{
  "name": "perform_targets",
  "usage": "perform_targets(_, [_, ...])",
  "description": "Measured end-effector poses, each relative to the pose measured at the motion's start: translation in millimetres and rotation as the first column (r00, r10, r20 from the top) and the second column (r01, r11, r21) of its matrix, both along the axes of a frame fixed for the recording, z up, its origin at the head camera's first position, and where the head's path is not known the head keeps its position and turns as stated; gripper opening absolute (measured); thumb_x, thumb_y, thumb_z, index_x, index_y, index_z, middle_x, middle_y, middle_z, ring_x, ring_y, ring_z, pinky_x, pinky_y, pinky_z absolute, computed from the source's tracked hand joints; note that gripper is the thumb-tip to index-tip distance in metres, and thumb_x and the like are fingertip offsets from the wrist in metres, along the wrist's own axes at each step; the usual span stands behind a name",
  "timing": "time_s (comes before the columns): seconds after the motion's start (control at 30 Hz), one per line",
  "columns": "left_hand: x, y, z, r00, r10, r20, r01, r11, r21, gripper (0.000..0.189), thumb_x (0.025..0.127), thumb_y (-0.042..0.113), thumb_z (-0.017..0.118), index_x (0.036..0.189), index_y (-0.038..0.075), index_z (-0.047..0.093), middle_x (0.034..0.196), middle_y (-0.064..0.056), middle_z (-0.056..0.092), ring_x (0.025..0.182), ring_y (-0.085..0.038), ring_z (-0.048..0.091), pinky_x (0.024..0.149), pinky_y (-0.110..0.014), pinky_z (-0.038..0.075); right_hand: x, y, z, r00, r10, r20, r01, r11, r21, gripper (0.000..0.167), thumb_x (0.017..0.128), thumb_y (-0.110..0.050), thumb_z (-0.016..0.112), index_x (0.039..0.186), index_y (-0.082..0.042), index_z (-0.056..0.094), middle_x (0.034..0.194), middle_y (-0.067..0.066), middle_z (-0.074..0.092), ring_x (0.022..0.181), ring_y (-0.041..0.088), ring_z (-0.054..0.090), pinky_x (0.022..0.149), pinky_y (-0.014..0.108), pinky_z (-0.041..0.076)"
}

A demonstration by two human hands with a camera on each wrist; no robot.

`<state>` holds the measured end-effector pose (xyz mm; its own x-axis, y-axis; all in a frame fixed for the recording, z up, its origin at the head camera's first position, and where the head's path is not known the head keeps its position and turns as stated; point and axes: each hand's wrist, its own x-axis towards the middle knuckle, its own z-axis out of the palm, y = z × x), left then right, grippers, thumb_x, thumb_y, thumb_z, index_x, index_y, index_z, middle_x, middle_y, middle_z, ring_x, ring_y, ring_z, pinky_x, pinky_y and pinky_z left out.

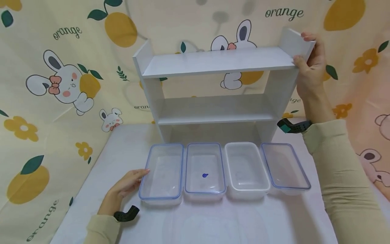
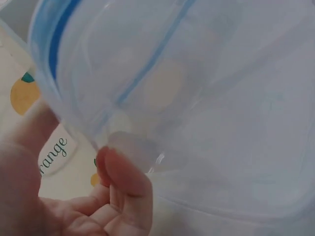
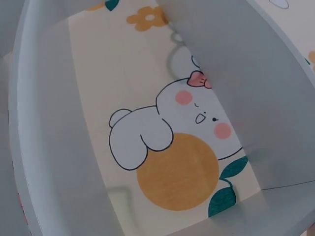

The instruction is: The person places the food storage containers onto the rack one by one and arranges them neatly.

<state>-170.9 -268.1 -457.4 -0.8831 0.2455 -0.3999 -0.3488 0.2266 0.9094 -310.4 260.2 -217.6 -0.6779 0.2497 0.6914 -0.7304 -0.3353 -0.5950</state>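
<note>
A white shelf unit (image 1: pixel 217 62) stands at the back; my right hand (image 1: pixel 310 67) grips the upper end of its right side panel, thumb in front. The right wrist view looks into a compartment of the shelf and does not show that hand. At the left, my left hand (image 1: pixel 129 183) holds the left rim of a clear plastic food container (image 1: pixel 161 173) with a blue-edged lid. Close up, its curled fingers (image 2: pixel 130 179) meet the container's clear side (image 2: pixel 221 162). That container stands leftmost in a row before the shelf.
Beside it sits a second blue-edged container (image 1: pixel 205 162) with a small blue mark (image 1: pixel 205 175). A white-rimmed open container (image 1: pixel 246 169) follows, then another blue-edged one (image 1: pixel 286 166) at the right. All stand on a white tabletop (image 1: pixel 213 223). A printed cloth (image 1: pixel 122 84) hangs behind.
</note>
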Motion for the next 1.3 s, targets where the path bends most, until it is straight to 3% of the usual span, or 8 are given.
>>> perform_targets(0.13, [-0.2, -3.6, -3.9, 1.0, -0.005, 0.02, 0.003, 0.996, 0.086, 0.055, 0.1, 0.028, 0.049, 0.132, -0.016, 0.04, 0.093, 0.012, 0.063, 0.085, 0.002, 0.061, 0.078, -0.017, 0.055, 0.6, -0.7, -0.6, 1.0, -0.003, 0.02, 0.003, 1.0, -0.004, 0.04, 0.088, 0.021, 0.043, 0.11, -0.01, 0.054, 0.138, 0.006, 0.045, 0.13, 0.023, 0.039, 0.116, 0.033, 0.033])
perform_targets(0.4, [1.2, -3.7, 4.1, 0.999, 0.041, 0.015, -0.043, 0.988, 0.146, 0.016, 0.099, 0.024, 0.05, 0.1, 0.012, 0.06, 0.085, 0.014, 0.064, 0.078, 0.001, 0.062, 0.073, -0.017, 0.054, 0.2, -0.2, -0.2, 0.999, -0.022, 0.039, 0.022, 1.0, 0.017, 0.041, 0.088, 0.019, 0.045, 0.112, -0.012, 0.053, 0.139, 0.004, 0.045, 0.132, 0.022, 0.038, 0.118, 0.033, 0.031])
perform_targets(0.53, [2.1, -3.7, 13.1, 0.999, 0.035, -0.006, -0.034, 0.986, 0.161, 0.018, 0.1, 0.022, 0.047, 0.089, 0.02, 0.061, 0.081, 0.015, 0.063, 0.075, 0.002, 0.061, 0.072, -0.017, 0.054, 0.8, -0.3, 0.5, 0.999, -0.026, 0.039, 0.026, 1.0, 0.017, 0.042, 0.087, 0.021, 0.043, 0.112, -0.012, 0.053, 0.139, 0.004, 0.045, 0.133, 0.022, 0.037, 0.118, 0.032, 0.03])
perform_targets(0.83, [4.6, 0.0, 35.2, 0.997, 0.052, -0.056, -0.039, 0.977, 0.211, 0.022, 0.1, 0.019, 0.047, 0.086, 0.021, 0.064, 0.079, 0.016, 0.063, 0.075, 0.002, 0.061, 0.071, -0.016, 0.053, 0.7, -3.8, 4.1, 0.999, 0.004, 0.041, -0.003, 1.0, -0.026, 0.048, 0.085, 0.027, 0.033, 0.11, -0.009, 0.054, 0.131, 0.002, 0.05, 0.126, 0.021, 0.038, 0.11, 0.031, 0.034])
perform_targets(1.03, [6.2, 6.1, 48.3, 0.994, 0.016, -0.109, 0.014, 0.963, 0.269, 0.024, 0.1, 0.019, 0.045, 0.085, 0.022, 0.064, 0.078, 0.017, 0.066, 0.075, 0.003, 0.062, 0.071, -0.016, 0.053, -0.5, -2.8, 5.6, 0.998, -0.024, 0.066, 0.025, 0.999, -0.024, 0.05, 0.086, 0.026, 0.037, 0.118, -0.009, 0.056, 0.13, 0.006, 0.048, 0.123, 0.021, 0.039, 0.109, 0.031, 0.034])
perform_targets(1.3, [8.6, 16.0, 61.8, 0.99, -0.001, -0.138, 0.039, 0.961, 0.272, 0.023, 0.101, 0.017, 0.044, 0.088, 0.022, 0.063, 0.08, 0.017, 0.067, 0.076, 0.003, 0.063, 0.072, -0.015, 0.053, -1.6, -4.7, 5.1, 0.996, -0.068, 0.056, 0.071, 0.996, -0.046, 0.045, 0.084, 0.026, 0.043, 0.111, -0.007, 0.059, 0.131, 0.008, 0.051, 0.124, 0.024, 0.044, 0.112, 0.031, 0.036])
